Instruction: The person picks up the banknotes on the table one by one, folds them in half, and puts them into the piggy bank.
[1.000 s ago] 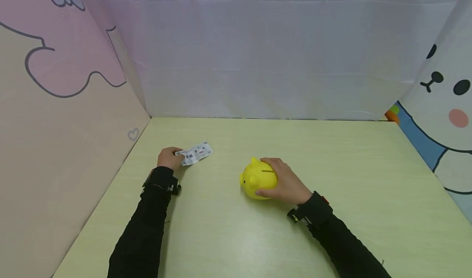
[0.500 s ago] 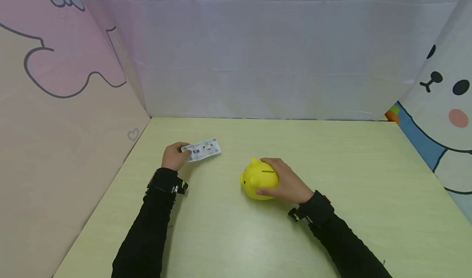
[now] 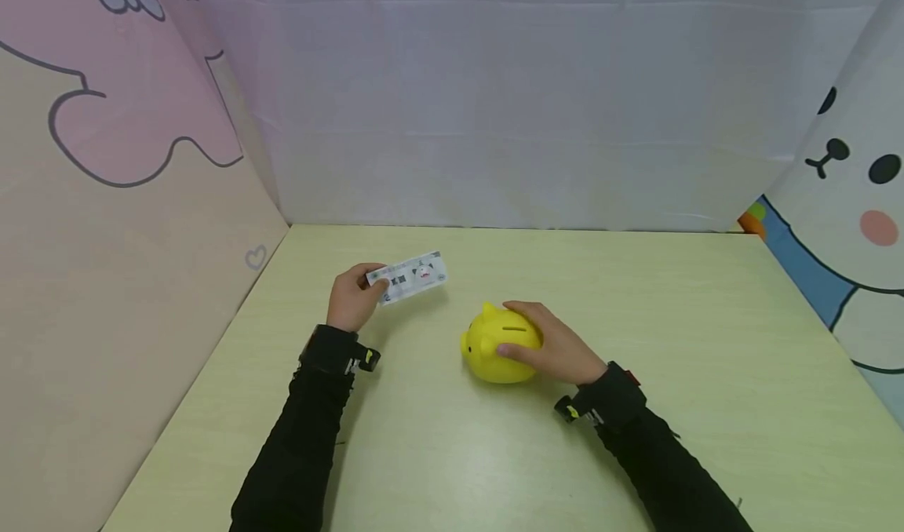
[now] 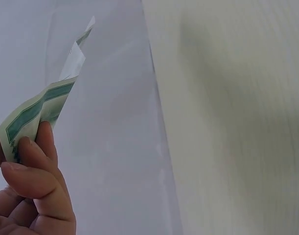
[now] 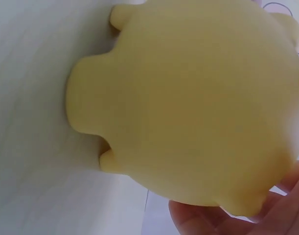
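Note:
A paper banknote, creased and printed with a small cartoon figure, is pinched at its left end between thumb and fingers of my left hand. It is raised above the table, left of and beyond a yellow piggy bank. In the left wrist view the banknote bends and shows green print on its other side. My right hand grips the piggy bank from the right, thumb on the near side, fingers over the far side. The coin slot on top faces up, and the snout points left.
A pale wood-look table carries the piggy bank. White cloth hangs along its back edge. Cartoon-printed panels stand at the left and right sides.
My left hand has lifted the banknote and carried it rightward and away, closer to the piggy bank. The banknote now lies flatter to view. My right hand and the piggy bank have barely shifted.

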Available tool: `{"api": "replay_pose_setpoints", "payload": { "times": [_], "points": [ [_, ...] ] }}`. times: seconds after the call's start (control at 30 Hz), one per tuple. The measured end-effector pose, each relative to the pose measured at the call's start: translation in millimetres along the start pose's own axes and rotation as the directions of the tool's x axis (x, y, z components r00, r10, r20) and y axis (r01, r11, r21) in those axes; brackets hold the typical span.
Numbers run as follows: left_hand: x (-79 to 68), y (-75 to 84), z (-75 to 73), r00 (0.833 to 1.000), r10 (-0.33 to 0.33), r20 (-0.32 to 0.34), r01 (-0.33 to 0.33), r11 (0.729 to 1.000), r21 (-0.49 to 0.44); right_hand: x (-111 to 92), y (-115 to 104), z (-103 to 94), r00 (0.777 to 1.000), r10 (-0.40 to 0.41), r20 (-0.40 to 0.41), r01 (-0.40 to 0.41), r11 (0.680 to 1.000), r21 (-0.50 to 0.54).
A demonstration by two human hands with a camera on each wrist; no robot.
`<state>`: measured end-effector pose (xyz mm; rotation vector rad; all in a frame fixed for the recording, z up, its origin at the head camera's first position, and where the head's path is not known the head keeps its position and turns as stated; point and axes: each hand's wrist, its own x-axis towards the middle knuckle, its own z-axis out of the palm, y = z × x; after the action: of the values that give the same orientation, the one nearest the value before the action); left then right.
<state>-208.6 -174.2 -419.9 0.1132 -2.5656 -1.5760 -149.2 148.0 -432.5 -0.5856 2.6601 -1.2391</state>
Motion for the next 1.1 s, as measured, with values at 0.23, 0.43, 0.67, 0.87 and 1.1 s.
{"api": "replay_pose_setpoints", "payload": {
  "times": [0.23, 0.43, 0.67, 0.87, 1.1],
  "points": [
    [-10.4, 14.6, 9.1, 0.996, 0.086, 0.026, -0.085, 0.995, -0.05, 1.0, -3.2, -10.6, 0.999, -0.026, -0.03, 0.028, 0.999, 0.043],
    [-18.2, 26.4, 17.0, 0.987, 0.149, 0.066, -0.141, 0.983, -0.115, 5.0, -7.1, -19.1, 0.994, -0.056, -0.088, 0.064, 0.994, 0.089],
    [-29.2, 42.3, 26.7, 0.966, 0.233, 0.115, -0.212, 0.963, -0.17, 11.0, -14.6, -27.0, 0.988, -0.019, -0.155, 0.044, 0.986, 0.158],
    [-38.0, 53.0, 33.6, 0.946, 0.292, 0.142, -0.263, 0.945, -0.193, 14.8, -20.0, -34.9, 0.982, -0.04, -0.184, 0.081, 0.972, 0.222],
    [-47.3, 64.8, 39.9, 0.909, 0.388, 0.152, -0.363, 0.916, -0.17, 15.5, -28.1, -41.7, 0.976, -0.048, -0.215, 0.099, 0.967, 0.236]
  ]
}}
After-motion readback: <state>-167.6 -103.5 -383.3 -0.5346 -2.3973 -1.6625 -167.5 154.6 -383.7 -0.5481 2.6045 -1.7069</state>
